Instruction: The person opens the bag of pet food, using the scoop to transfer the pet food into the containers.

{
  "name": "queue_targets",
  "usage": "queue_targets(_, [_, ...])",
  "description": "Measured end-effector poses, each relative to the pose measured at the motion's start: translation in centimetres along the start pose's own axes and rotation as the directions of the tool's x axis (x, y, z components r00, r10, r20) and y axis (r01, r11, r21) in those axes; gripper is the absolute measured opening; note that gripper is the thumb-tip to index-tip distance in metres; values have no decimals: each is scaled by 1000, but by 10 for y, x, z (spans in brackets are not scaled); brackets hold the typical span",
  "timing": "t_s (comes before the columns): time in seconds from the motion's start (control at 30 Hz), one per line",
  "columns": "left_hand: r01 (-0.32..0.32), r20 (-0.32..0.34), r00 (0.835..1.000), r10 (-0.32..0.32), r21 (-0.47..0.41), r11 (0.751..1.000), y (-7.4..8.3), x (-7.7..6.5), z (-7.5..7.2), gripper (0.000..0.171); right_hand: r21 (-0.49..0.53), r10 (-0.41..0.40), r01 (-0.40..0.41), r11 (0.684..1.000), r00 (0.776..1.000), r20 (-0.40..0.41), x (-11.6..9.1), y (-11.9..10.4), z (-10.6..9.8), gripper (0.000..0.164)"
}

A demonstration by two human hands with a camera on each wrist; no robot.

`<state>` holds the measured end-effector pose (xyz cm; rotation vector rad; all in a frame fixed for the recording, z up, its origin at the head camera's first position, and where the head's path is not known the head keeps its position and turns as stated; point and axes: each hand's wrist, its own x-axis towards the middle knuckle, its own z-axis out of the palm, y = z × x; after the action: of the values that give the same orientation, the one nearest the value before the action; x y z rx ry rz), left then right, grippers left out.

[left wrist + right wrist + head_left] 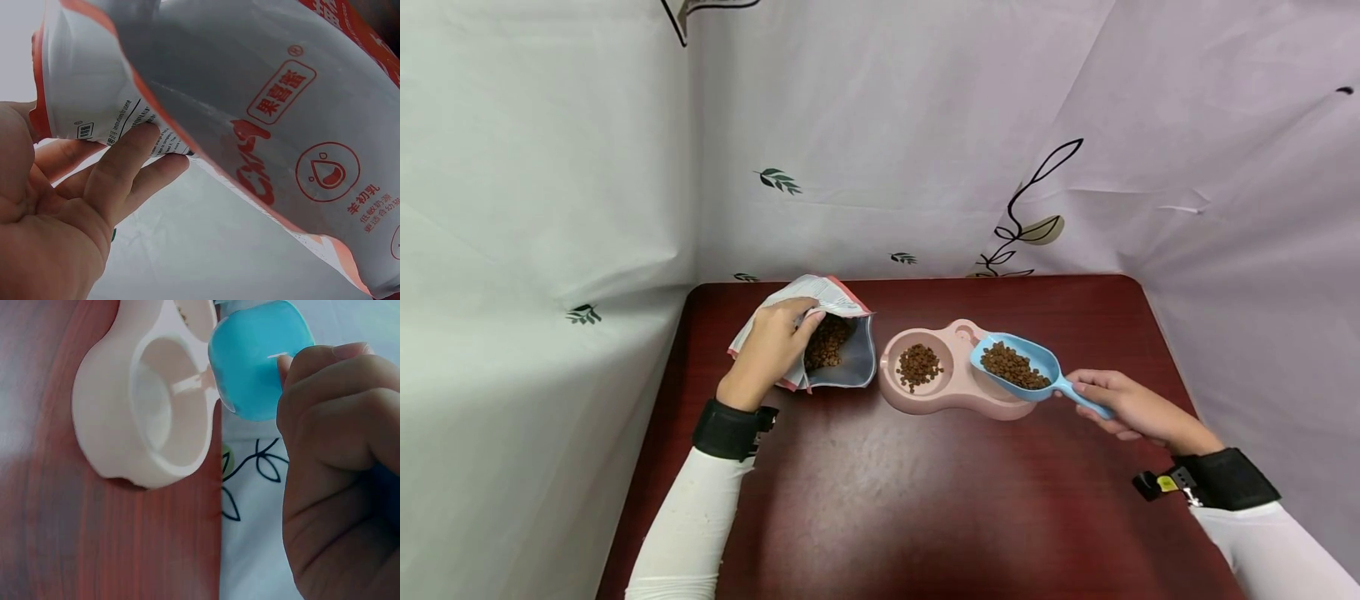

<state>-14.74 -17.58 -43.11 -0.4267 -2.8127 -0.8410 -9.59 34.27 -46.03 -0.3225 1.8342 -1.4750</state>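
Note:
My left hand grips the upper edge of an opened pet food bag, its thumb at the mouth. Brown kibble shows inside the bag. In the left wrist view, the fingers lie against the folded printed rim. My right hand holds a light blue scoop by its handle. Kibble fills much of the scoop, which is over the right bowl of a pink double pet bowl. The left bowl holds a small heap of kibble. In the right wrist view, the right bowl shows no kibble.
The dark red table runs back to a pale cloth wall printed with leaves. More cloth hangs along both sides. The bag leans just left of the double bowl.

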Motion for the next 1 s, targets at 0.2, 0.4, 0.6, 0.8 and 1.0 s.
queue_targets(0.2, [-4, 0, 1000, 4, -4, 1000, 0, -1, 2, 35, 4, 46, -46, 999, 999, 5, -2, 8, -5, 34])
queue_targets(0.4, [-1, 1, 1000, 1, -10, 1000, 0, -1, 2, 35, -27, 94, -94, 995, 996, 4, -3, 10, -9, 36])
queue_targets(0.6, [6, 13, 1000, -6, -23, 1000, 0, 0, 1, 37, -70, 119, -119, 990, 993, -5, 0, 9, -14, 39])
queue_targets(0.8, [1, 17, 1000, -1, -20, 1000, 0, 0, 1, 37, -86, 173, -172, 981, 985, -4, 4, 8, -18, 40])
queue_targets(1.0, [-9, 7, 1000, 9, -14, 1000, -1, 0, 2, 37, -103, 198, -197, 975, 980, 2, 8, 6, -21, 40])
